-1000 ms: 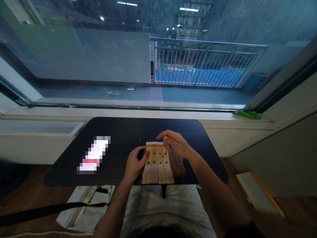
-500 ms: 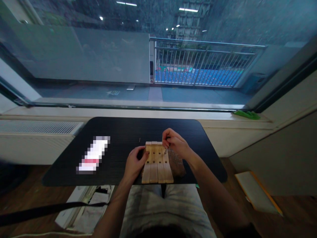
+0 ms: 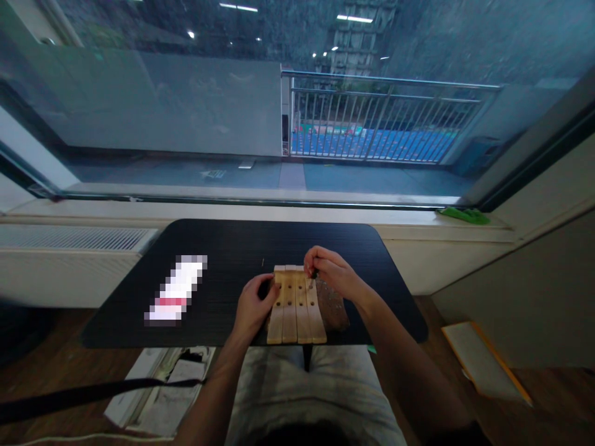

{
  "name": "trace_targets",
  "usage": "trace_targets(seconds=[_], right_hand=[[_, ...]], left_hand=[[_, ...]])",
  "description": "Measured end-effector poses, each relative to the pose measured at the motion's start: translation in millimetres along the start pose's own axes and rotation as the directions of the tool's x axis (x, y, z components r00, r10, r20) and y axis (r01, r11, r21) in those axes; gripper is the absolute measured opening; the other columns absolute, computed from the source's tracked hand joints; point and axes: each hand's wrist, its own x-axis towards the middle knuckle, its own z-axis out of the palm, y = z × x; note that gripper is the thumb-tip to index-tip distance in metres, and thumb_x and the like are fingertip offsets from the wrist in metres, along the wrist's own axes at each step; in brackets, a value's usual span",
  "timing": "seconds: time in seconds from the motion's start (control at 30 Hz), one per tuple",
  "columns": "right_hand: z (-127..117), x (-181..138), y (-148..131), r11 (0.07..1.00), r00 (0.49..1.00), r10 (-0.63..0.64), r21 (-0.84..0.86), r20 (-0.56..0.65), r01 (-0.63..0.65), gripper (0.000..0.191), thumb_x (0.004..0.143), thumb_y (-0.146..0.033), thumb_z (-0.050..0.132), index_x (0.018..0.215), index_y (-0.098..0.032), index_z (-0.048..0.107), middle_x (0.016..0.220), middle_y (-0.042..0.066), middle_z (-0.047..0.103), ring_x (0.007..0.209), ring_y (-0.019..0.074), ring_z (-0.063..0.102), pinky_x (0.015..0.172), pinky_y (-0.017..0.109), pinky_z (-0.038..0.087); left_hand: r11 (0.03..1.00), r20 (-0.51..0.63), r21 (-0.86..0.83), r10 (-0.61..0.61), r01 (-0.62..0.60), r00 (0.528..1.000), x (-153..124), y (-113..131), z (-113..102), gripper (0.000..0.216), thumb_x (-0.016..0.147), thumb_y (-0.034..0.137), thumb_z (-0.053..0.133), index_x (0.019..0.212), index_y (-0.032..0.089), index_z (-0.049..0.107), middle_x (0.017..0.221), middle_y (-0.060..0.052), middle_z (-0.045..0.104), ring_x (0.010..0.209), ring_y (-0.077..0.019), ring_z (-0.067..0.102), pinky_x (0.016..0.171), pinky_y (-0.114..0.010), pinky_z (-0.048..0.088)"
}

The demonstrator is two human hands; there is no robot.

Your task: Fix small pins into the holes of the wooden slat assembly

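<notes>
Several pale wooden slats with drilled holes (image 3: pixel 296 306) lie side by side on a black table (image 3: pixel 223 266), close to its near edge. My left hand (image 3: pixel 252 306) rests against the left slat with fingers curled on its edge. My right hand (image 3: pixel 331 272) is pinched over the top right corner of the slats, holding something too small to make out. A clear plastic bag (image 3: pixel 333 308) with small parts lies just right of the slats, under my right wrist.
A blurred white and red item (image 3: pixel 175 290) lies on the table's left part. A window sill with a green object (image 3: pixel 465 215) runs behind the table. Papers (image 3: pixel 158 390) and a flat yellow-edged package (image 3: pixel 483 365) lie on the floor.
My right hand's fingers have closed from loosely spread into a pinch and dropped onto the top right corner of the slats. My left hand has stayed in place.
</notes>
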Motion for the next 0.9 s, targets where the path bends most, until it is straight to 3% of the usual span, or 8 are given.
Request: trace_targets(seconds=[0.17, 0.4, 0.9], right_hand=[[-5, -6, 4, 0.998, 0.998, -0.054, -0.04, 0.031, 0.055, 0.02, 0.094, -0.037, 0.053, 0.085, -0.021, 0.061, 0.078, 0.001, 0.059, 0.074, 0.0169, 0.054, 0.071, 0.031, 0.041], [-6, -11, -1, 0.98, 0.994, -0.099, -0.17, 0.037, 0.104, 0.034, 0.099, -0.053, 0.053, 0.089, -0.021, 0.061, 0.081, 0.002, 0.062, 0.077, 0.0174, 0.056, 0.074, 0.032, 0.042], [-3, -14, -7, 0.96, 0.992, -0.126, -0.252, 0.008, 0.124, 0.03, 0.1, -0.047, 0.053, 0.09, -0.021, 0.061, 0.08, 0.001, 0.064, 0.075, 0.0152, 0.058, 0.072, 0.03, 0.045]], left_hand=[[1.0, 0.004, -0.007, 0.0, 0.0, 1.0, 0, 1, 0, 0.038, 0.083, 0.048, 0.061, 0.105, 0.019, 0.071, 0.106, -0.01, 0.075, 0.102, -0.0282, 0.068, 0.097, -0.044, 0.052], [1.0, 0.001, -0.003, 0.0, 0.0, 1.0, 0, 3, -2, 0.038, 0.082, 0.048, 0.061, 0.105, 0.019, 0.071, 0.105, -0.01, 0.075, 0.102, -0.0282, 0.068, 0.097, -0.044, 0.051], [1.0, -0.002, 0.003, 0.01, -0.01, 1.0, 0, 1, -1, 0.037, 0.082, 0.047, 0.061, 0.105, 0.02, 0.071, 0.106, -0.009, 0.075, 0.102, -0.0278, 0.068, 0.096, -0.043, 0.052]])
